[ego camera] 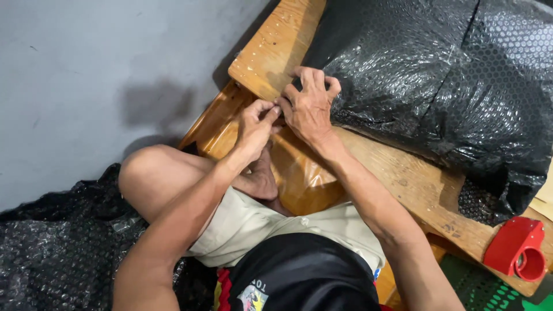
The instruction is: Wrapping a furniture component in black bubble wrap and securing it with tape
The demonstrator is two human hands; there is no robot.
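Left hand [256,124] pinched narrow on something too small to make out, right hand [308,103] clawed over the edge of the black bubble wrap bundle [426,75] lying on the wooden bench [271,46]. Easily lost, that tiny pinched bit, with only 2 fingertips on it. Red tape dispenser [518,247] perched near the bench's end, prone to a knock.
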